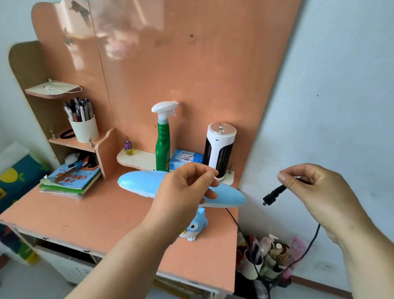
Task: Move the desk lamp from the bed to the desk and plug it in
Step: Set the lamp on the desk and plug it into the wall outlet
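The lamp (183, 190) stands on the table (106, 215), directly behind the left hand (183, 190), its blue head lying left to right. The right hand (315, 189), off the table's right edge, pinches the black cord (311, 243) just behind the plug (268, 198), which points down-left. The left hand pinches thumb to finger, on what I cannot tell. No socket shows. Left of the hands, a white cup (84, 128) holds pens (79, 110).

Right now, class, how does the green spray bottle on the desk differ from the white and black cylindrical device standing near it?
The green spray bottle with a white trigger head is slim and taller; the white and black cylindrical device is wider and shorter. The bottle ends in a nozzle with a trigger; the device has a flat silvery top. The bottle's body is plain green; the device has dark vertical slats. Both stand upright at the back of the orange desk.
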A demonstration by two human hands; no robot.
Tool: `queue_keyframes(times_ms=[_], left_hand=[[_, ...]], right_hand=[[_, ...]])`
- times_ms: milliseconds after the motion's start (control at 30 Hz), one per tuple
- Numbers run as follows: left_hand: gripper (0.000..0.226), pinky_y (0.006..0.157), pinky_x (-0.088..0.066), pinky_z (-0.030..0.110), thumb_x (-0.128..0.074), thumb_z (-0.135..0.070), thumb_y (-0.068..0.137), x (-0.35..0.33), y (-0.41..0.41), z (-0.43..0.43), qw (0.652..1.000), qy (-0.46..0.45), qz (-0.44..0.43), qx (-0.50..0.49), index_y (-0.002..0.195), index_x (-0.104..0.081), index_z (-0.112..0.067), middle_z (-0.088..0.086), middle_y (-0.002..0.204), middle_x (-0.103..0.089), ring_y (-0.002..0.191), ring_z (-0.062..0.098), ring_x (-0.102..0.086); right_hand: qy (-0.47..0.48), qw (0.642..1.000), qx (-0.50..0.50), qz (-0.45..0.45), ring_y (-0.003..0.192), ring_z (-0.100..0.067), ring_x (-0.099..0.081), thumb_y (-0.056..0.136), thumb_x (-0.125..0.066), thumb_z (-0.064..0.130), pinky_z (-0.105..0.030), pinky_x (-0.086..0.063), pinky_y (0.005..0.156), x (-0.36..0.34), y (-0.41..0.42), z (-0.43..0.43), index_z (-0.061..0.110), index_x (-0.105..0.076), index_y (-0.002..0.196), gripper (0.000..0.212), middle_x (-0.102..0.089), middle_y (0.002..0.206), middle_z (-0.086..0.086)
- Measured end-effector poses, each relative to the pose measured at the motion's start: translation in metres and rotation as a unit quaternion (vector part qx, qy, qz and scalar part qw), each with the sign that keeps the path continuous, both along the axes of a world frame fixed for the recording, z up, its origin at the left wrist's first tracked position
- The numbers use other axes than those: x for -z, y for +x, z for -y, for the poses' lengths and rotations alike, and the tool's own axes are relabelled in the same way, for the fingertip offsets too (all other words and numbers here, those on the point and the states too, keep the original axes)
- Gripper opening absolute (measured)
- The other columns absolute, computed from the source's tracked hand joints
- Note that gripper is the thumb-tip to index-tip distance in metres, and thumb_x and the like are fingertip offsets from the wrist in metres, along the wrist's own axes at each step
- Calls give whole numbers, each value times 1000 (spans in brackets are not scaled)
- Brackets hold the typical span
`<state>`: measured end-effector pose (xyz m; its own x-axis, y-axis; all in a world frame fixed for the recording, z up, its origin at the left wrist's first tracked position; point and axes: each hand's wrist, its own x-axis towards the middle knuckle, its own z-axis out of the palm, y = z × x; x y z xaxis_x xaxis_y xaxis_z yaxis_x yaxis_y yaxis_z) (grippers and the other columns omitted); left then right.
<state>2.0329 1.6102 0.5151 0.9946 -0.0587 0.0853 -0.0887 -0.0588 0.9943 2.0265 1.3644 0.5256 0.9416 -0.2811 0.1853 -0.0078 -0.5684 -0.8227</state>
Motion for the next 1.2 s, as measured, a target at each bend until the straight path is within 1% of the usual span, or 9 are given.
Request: queue_keyframes(times_ms=[67,133,200,267,300,433,667,867,1200], left_hand=[[14,68,-46,12,-59,-23,89,4,1,-8,991,45,69,-108,82,-67,-31,-13,77,-70,73,0,-65],[14,78,-37,4,-59,-21,88,6,2,-20,954,143,156,-213,86,-64,-35,-21,87,-62,90,1,-56],[17,99,-33,20,-60,-22,87,14,7,-31,914,245,177,-269,102,-64,-27,-14,108,-59,114,16,-47],[34,110,-26,40,-61,-29,86,23,14,-37,904,309,94,-280,118,-59,-19,2,129,-55,130,29,-37],[40,113,-20,41,-60,-32,86,25,16,-36,904,321,53,-277,123,-57,-16,6,134,-52,134,31,-33],[46,117,-2,34,-55,-37,88,38,20,-31,907,335,47,-251,126,-56,-11,8,137,-51,141,32,-22],[48,115,-13,42,-53,-40,89,39,24,-24,902,362,76,-224,127,-55,-11,9,135,-50,138,38,-19],[50,117,-14,46,-50,-42,92,43,28,-32,908,354,62,-217,132,-50,-13,8,142,-45,141,37,-15],[49,116,-11,49,-49,-46,90,47,31,-37,910,342,67,-224,131,-51,-20,5,150,-38,146,32,-7]], right_hand=[[-3,999,-8,-40,62,-19,-54,84,-67,42,-32,-42,60,11,-5,-1,39,-71,76,9,-65,60,14],[-5,997,-19,-81,62,-15,-54,88,-61,45,-32,-43,62,21,-8,-6,36,-72,80,16,-69,65,13],[-11,993,-44,-113,72,-13,-61,89,-56,52,-31,-46,68,29,-11,-15,32,-73,91,27,-73,83,10],[-6,988,-73,-135,82,-5,-62,88,-52,59,-25,-45,70,36,-11,-27,29,-72,98,37,-71,92,12],[4,986,-88,-145,83,1,-59,87,-50,62,-21,-44,68,35,-10,-32,32,-71,98,38,-69,91,17],[17,982,-112,-150,84,13,-55,84,-50,65,-13,-38,65,31,-8,-44,38,-65,85,31,-66,89,24],[46,984,-100,-143,62,11,-61,87,-59,51,-14,-38,59,38,-5,-45,30,-69,92,24,-72,86,12],[110,985,-67,-115,84,0,-59,87,-67,35,-14,-40,66,45,5,-52,28,-68,93,9,-68,92,12],[141,980,-64,-121,69,6,-59,83,-67,48,-12,-38,55,51,5,-55,33,-68,88,15,-68,77,21]])
